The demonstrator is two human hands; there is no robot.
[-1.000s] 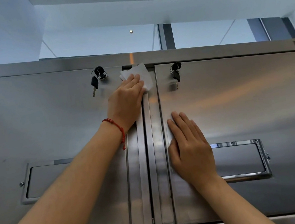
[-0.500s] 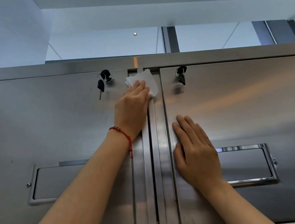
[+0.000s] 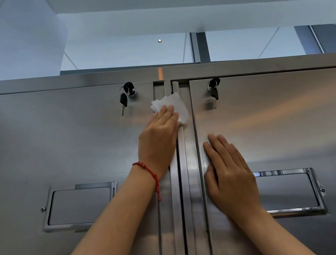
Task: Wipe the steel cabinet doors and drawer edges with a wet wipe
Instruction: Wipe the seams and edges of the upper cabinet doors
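Observation:
Two steel cabinet doors fill the view: the left door (image 3: 57,143) and the right door (image 3: 281,128), with vertical steel edge strips (image 3: 186,211) between them. My left hand (image 3: 159,139), with a red cord at the wrist, presses a folded white wet wipe (image 3: 173,105) flat against the top of the left door's inner edge, fingers straight. My right hand (image 3: 227,171) lies flat on the right door's left edge, fingers straight and together, holding nothing.
A key hangs from the lock (image 3: 129,94) on the left door and another from the lock (image 3: 213,88) on the right door, either side of the wipe. Each door has a recessed handle: left (image 3: 78,204), right (image 3: 290,192). The cabinet's top rail (image 3: 90,75) runs above.
My left hand and the wipe have slid a little way down from the top rail along the left door's inner edge. The right hand stays put. The camera has tilted up slightly.

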